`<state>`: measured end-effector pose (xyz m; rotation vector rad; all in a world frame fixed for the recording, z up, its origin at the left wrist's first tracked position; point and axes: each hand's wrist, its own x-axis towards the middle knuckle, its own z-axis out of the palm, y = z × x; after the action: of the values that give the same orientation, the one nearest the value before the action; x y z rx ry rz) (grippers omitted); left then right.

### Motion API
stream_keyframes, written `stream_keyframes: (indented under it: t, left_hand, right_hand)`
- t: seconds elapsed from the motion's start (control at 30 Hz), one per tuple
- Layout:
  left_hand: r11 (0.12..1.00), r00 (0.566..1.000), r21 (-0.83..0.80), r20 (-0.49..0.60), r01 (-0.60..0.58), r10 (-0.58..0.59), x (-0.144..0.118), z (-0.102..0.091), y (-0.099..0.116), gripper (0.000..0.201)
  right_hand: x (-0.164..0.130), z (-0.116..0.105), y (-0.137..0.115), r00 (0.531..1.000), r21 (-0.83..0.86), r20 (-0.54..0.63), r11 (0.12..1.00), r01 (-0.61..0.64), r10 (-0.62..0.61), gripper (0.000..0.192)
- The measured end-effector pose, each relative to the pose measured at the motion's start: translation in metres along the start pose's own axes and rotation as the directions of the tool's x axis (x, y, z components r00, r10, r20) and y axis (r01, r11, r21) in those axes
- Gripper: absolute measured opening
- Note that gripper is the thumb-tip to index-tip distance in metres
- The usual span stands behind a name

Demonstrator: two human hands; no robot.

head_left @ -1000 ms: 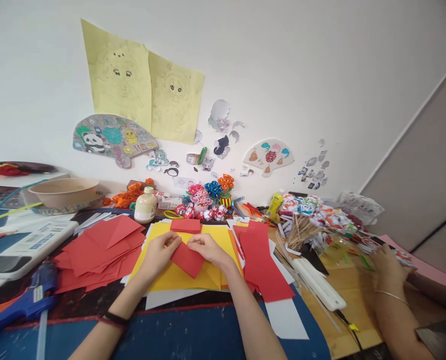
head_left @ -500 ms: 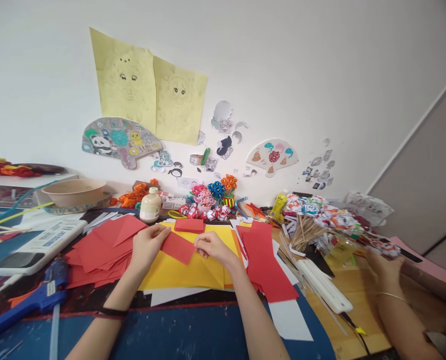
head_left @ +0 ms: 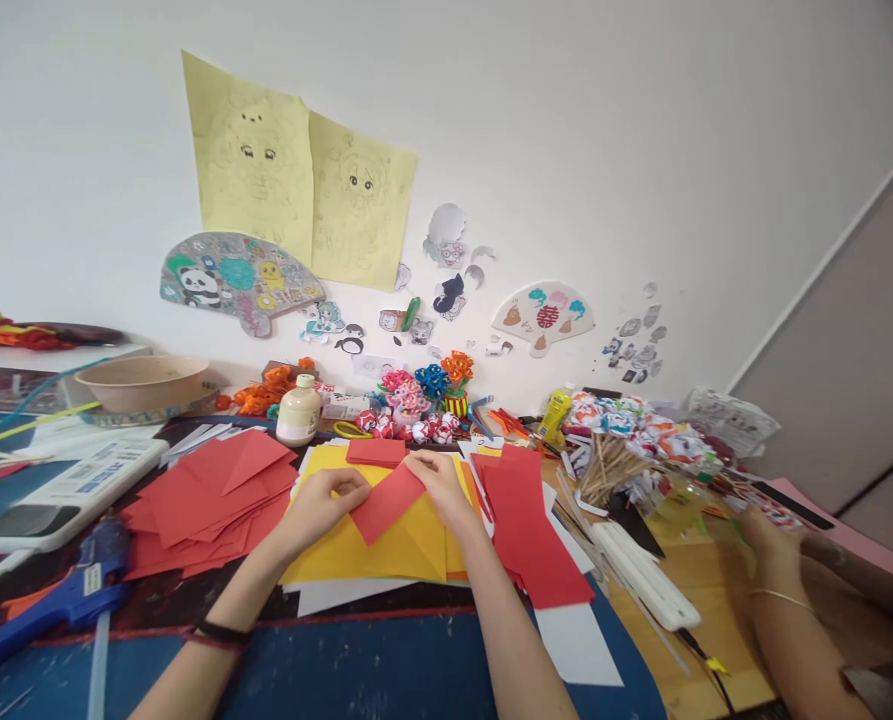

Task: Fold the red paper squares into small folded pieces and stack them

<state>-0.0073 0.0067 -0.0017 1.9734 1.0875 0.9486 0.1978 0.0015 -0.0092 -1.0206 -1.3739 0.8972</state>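
Red folded paper piece [head_left: 386, 502]: lying tilted on the yellow paper sheet [head_left: 356, 555], in the head view, between both hands.
Left hand [head_left: 322, 505]: fingers curling shut, pinching the piece's left end.
Right hand [head_left: 440, 487]: fingers closing on its upper right edge.
Loose red paper stack [head_left: 206, 495]: spreading just left of the sheet.
Co-worker's hand [head_left: 772, 545]: resting on the wooden board [head_left: 708, 600], far right; grip unclear.

Both forearms are bare of sleeves, with a thin dark band [head_left: 219, 633] circling the left wrist.
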Motion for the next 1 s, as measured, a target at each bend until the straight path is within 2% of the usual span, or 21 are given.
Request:
stream_keyframes:
  t: [0.1, 0.17, 0.4, 0.53, 0.6, 0.67, 0.73, 0.83, 0.9, 1.0]
  left_hand:
    - [0.999, 0.999, 0.035, 0.041, -0.029, 0.027, -0.004, 0.012, 0.007, 0.026]
    - [0.999, 0.999, 0.028, 0.042, -0.022, 0.021, -0.005, 0.019, 0.009, 0.026]
    - [1.000, 0.999, -0.020, -0.034, 0.002, -0.003, -0.002, 0.026, 0.009, 0.020]
    - [0.998, 1.000, -0.059, -0.024, -0.016, 0.015, -0.003, 0.025, 0.008, 0.020]
    - [0.999, 1.000, -0.047, 0.019, -0.019, 0.020, -0.003, 0.026, 0.007, 0.019]
    - [0.999, 0.998, -0.033, 0.062, -0.008, 0.010, -0.004, 0.026, 0.005, 0.018]
    - [1.000, 0.999, -0.022, 0.053, 0.008, -0.007, -0.003, 0.026, 0.003, 0.018]
    - [1.000, 0.999, 0.009, -0.043, 0.009, -0.008, -0.001, 0.025, 0.003, 0.023]
    - [1.000, 0.997, 0.026, -0.081, -0.005, 0.007, -0.001, 0.025, 0.003, 0.028]
    - [0.999, 0.996, 0.047, -0.080, -0.026, 0.030, -0.001, 0.028, 0.004, 0.030]
  right_hand:
    - [-0.003, 0.008, 0.000, 0.991, -0.023, 0.126, 0.999, -0.041, 0.043, 0.018]
    - [-0.005, 0.014, 0.000, 0.985, -0.023, 0.165, 0.999, -0.048, 0.051, 0.018]
    - [-0.004, 0.024, 0.003, 0.991, 0.063, 0.113, 0.995, -0.076, 0.068, 0.019]
    - [0.000, 0.020, 0.003, 0.999, 0.111, -0.009, 0.993, -0.030, 0.031, 0.019]
    - [0.004, 0.008, 0.006, 0.990, 0.143, -0.136, 0.990, -0.010, 0.030, 0.020]
    - [0.008, -0.009, 0.010, 0.957, 0.196, -0.285, 0.981, 0.001, 0.056, 0.022]
    - [0.010, -0.024, 0.014, 0.944, 0.215, -0.316, 0.976, -0.021, 0.090, 0.022]
    - [0.009, -0.027, 0.016, 0.966, 0.190, -0.242, 0.981, -0.048, 0.094, 0.021]
    - [0.007, -0.016, 0.015, 0.985, 0.131, -0.163, 0.991, -0.040, 0.061, 0.019]
    - [0.002, 0.009, 0.013, 1.000, 0.053, -0.012, 0.999, -0.009, 0.009, 0.020]
